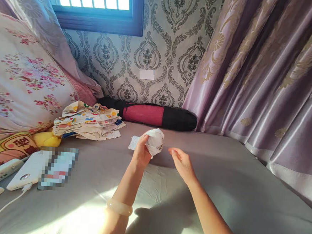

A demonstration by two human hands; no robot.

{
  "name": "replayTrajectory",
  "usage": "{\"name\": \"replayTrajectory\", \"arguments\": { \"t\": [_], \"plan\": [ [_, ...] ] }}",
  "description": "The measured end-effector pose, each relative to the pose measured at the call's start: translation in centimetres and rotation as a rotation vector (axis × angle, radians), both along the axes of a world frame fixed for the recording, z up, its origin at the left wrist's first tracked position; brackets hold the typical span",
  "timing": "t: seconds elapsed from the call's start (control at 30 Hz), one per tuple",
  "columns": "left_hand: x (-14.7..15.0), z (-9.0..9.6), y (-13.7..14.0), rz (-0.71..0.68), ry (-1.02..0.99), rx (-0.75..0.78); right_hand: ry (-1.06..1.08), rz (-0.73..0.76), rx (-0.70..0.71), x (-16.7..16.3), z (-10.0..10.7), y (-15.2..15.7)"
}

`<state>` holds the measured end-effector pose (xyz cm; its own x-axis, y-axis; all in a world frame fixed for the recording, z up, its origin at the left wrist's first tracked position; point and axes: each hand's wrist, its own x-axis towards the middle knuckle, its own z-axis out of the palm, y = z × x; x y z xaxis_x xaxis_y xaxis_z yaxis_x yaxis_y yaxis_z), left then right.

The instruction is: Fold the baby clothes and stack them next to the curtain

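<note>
My left hand [141, 151] is closed around a wadded, rounded bundle of white cloth [155, 142], raised above the grey sheet. Folds and a loose lower corner show on the bundle; its inside is hidden. To its right, a short gap away, is my right hand [181, 163], with its fingers curled in and thumb and forefinger close together. Whether anything tiny sits between them I cannot make out. Just behind my left hand a small white textured piece [133, 143] shows, partly covered by the hand.
A grey-sheeted bed [220, 192] spreads below. Left stand folded printed cloths [87, 123], a floral pillow [28, 72], a white power bank [29, 170] with a cable, a power strip [1, 172] and a blurred item [58, 170]. A black-and-red rolled bag [142, 115] lies along the wall.
</note>
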<state>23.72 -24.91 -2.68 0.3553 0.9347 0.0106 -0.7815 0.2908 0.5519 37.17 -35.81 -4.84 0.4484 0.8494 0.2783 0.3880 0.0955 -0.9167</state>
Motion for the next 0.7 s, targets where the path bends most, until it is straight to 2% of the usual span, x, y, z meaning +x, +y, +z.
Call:
{"name": "replayTrajectory", "arguments": {
  "t": [0.17,0.4,0.5,0.6,0.7],
  "plan": [
    [0.5,-0.4,-1.9,-0.063,0.189,0.174,0.145,-0.067,0.130,-0.2,-0.1,1.9],
    [0.0,0.4,-2.7,-0.074,0.393,0.338,0.244,0.053,0.106,-1.3,-1.0,3.0],
    [-0.5,0.5,-2.6,-0.069,0.457,0.424,0.243,0.058,0.130,-0.8,-0.9,3.0],
    [-1.0,0.5,-2.1,0.032,0.510,0.510,0.217,-0.048,0.154,0.4,0.2,2.4],
    [-1.3,0.8,-1.9,0.096,0.502,0.587,0.142,-0.162,0.168,1.4,2.6,0.8]
  ]
}}
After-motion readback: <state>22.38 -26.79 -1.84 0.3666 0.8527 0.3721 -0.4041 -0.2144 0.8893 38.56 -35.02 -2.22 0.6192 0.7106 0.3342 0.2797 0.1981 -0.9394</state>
